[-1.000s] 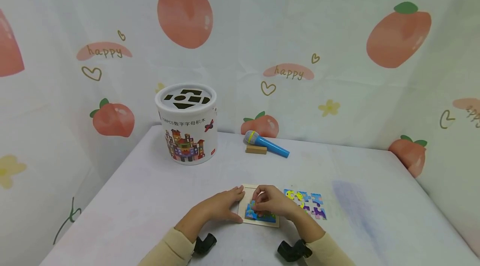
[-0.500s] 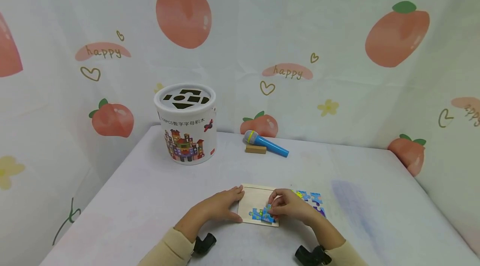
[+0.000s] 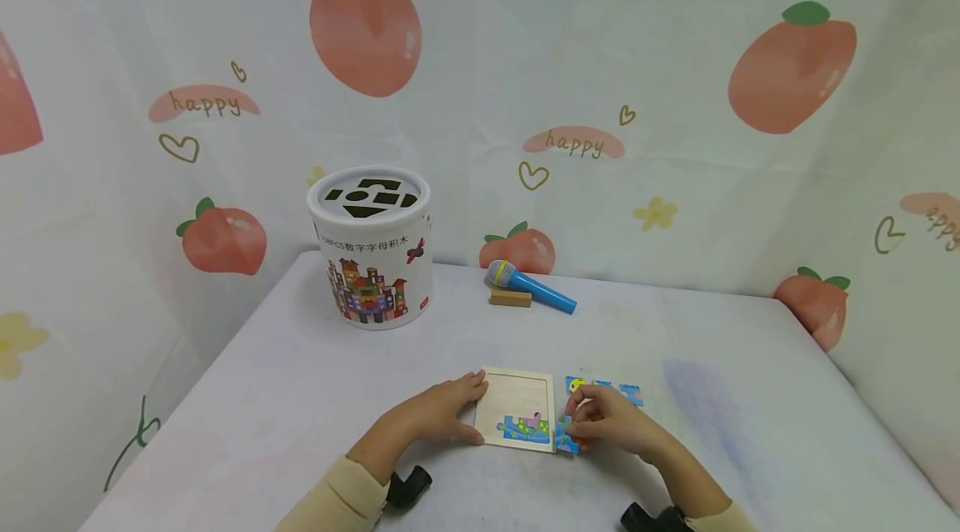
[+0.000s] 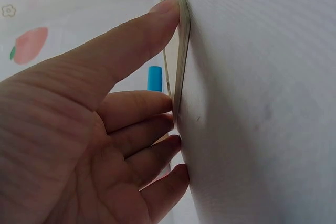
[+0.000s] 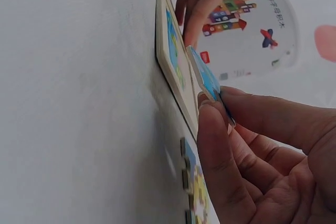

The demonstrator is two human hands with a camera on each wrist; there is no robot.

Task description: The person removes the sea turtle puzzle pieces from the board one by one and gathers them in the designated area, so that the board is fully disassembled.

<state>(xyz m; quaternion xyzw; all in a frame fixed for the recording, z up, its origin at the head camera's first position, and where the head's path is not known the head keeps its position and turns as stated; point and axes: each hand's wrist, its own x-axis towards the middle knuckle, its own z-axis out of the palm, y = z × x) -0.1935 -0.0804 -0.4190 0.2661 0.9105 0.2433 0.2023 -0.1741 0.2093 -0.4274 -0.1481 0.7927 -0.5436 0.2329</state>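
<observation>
A wooden puzzle tray point(image 3: 513, 393) lies on the table, with joined puzzle pieces point(image 3: 525, 429) in blue, green and pink along its near right part. My left hand point(image 3: 444, 411) rests at the tray's left edge, its thumb point(image 4: 157, 19) on the near corner and the fingertips farther along the rim. Just past the tray's right edge, my right hand point(image 3: 618, 425) pinches a blue puzzle piece point(image 3: 565, 437) between thumb and finger. In the right wrist view this puzzle piece point(image 5: 206, 74) is tilted and raised off the table. More loose puzzle pieces point(image 3: 632, 393) lie behind the right hand, partly hidden by it.
A white block bucket point(image 3: 378, 265) with shaped holes in its lid stands at the back left. A blue toy microphone point(image 3: 540, 290) and a small wooden block point(image 3: 510, 298) lie near the back edge. A printed curtain point(image 3: 480, 82) hangs behind the table.
My right hand has moved right, carrying the blue puzzle piece from over the tray to just beyond its right edge. The joined pieces there are now uncovered. My left hand has stayed in place.
</observation>
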